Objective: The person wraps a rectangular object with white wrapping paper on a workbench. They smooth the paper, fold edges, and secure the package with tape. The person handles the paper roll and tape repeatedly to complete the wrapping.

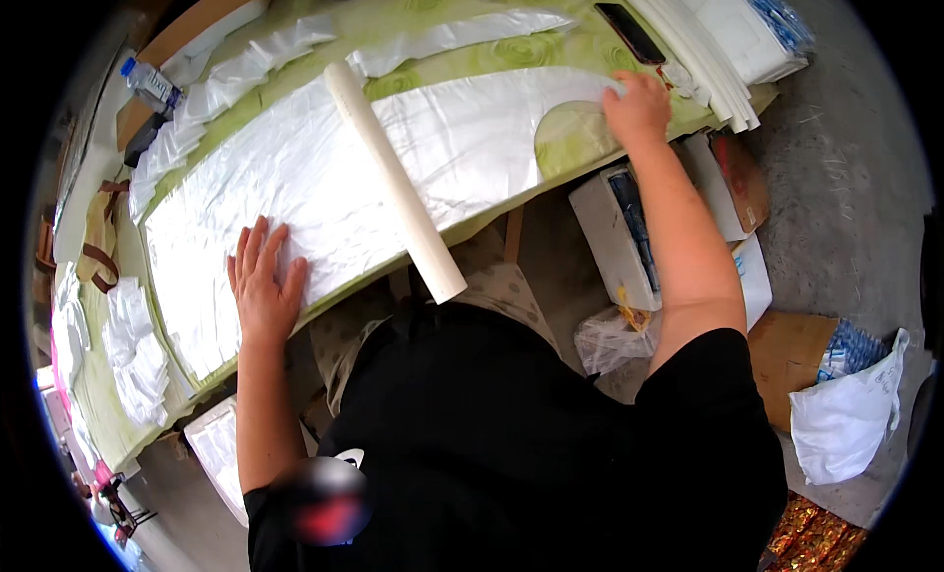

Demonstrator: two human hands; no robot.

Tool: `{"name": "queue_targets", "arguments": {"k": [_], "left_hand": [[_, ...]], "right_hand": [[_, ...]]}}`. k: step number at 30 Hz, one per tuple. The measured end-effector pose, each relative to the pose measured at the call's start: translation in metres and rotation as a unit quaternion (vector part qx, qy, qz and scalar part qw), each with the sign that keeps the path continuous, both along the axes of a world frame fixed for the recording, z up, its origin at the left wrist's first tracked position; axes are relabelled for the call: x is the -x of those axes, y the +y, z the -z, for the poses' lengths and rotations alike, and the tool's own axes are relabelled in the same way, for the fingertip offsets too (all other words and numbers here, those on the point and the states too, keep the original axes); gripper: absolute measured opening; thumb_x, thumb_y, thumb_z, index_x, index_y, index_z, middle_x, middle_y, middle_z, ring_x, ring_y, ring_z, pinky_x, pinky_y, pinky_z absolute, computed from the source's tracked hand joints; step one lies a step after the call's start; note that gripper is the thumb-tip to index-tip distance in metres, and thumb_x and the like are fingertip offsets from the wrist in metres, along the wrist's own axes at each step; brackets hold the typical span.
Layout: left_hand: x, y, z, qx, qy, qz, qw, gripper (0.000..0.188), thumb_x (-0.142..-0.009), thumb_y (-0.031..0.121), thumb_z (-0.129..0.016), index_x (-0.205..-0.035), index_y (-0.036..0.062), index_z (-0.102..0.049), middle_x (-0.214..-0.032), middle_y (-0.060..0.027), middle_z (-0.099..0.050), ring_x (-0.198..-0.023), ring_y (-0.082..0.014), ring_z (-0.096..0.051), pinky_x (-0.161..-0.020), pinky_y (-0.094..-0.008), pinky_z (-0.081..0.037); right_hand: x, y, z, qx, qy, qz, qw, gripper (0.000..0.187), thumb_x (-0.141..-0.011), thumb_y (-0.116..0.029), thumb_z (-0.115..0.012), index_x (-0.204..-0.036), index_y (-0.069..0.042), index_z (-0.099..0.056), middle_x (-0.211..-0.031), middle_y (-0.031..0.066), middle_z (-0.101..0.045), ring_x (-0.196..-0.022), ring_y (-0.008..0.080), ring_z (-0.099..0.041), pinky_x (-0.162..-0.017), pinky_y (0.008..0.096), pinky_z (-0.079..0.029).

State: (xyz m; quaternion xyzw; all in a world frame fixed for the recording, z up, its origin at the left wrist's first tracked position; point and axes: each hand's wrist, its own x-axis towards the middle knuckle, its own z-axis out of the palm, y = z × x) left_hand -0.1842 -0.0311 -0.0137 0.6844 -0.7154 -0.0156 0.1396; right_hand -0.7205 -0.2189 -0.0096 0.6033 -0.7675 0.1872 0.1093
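Observation:
A long, shiny white plastic sheet (324, 179) lies spread along the table, with a rounded see-through patch at its right end. My left hand (264, 289) rests flat on its left part near the front edge, fingers stretched out. At the right end, my right hand (639, 110) has its fingers curled in at the sheet's corner and appears to pinch the edge; the fingertips are partly hidden. Between my hands a cream-coloured cardboard tube (398, 184) lies across the sheet, its near end jutting past the table's front edge.
A green patterned cloth (428, 7) covers the table. Behind my right hand are a dark phone (629, 31) and white rolls (693, 61). Folded plastic pieces (138, 351) and a bottle (152, 85) are on the left. Boxes (615, 238) and a white bag (848, 415) stand below at right.

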Motion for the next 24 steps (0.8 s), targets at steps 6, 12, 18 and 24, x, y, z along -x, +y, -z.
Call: {"name": "queue_targets", "arguments": {"k": [6,12,18,24], "left_hand": [[-0.018,0.004,-0.004,0.09,0.087,0.025,0.992,0.047,-0.094,0.027,-0.071,-0.139,0.0177,-0.062,-0.155,-0.0061,-0.051,-0.15,-0.0333,-0.035,-0.122,-0.0555,-0.025],[0.025,0.008,-0.063,0.068,0.101,0.056,0.991,0.047,-0.09,0.018,-0.076,-0.135,0.0128,-0.064,-0.146,-0.0108,-0.058,-0.142,-0.0329,-0.047,-0.118,-0.0479,-0.033],[0.114,-0.015,-0.094,0.07,0.213,0.245,0.943,0.049,-0.08,0.009,-0.08,-0.127,0.0078,-0.068,-0.134,-0.0134,-0.064,-0.121,-0.0341,-0.059,-0.103,-0.043,-0.049],[0.197,-0.078,-0.075,-0.019,0.187,0.348,0.919,0.041,-0.082,0.02,-0.08,-0.12,0.0072,-0.07,-0.124,-0.015,-0.066,-0.112,-0.034,-0.064,-0.095,-0.0415,-0.053]], "right_hand": [[-0.05,0.086,-0.015,0.139,-0.093,-0.282,0.945,0.028,-0.085,-0.017,-0.073,-0.112,-0.011,-0.071,-0.122,0.012,-0.063,-0.119,0.0348,-0.054,-0.104,0.0452,-0.043],[-0.1,0.149,0.0,0.086,-0.19,-0.298,0.932,0.031,-0.083,-0.017,-0.077,-0.113,-0.009,-0.071,-0.121,0.0132,-0.06,-0.113,0.036,-0.054,-0.1,0.0437,-0.045],[-0.123,0.149,0.009,0.057,-0.137,-0.318,0.936,0.021,-0.086,-0.019,-0.076,-0.106,-0.013,-0.075,-0.122,0.0106,-0.059,-0.116,0.0346,-0.052,-0.1,0.0431,-0.042],[-0.12,0.161,0.011,0.138,-0.281,-0.253,0.915,0.019,-0.086,-0.011,-0.073,-0.105,-0.009,-0.072,-0.116,0.0106,-0.062,-0.11,0.0322,-0.056,-0.098,0.0413,-0.045]]}}
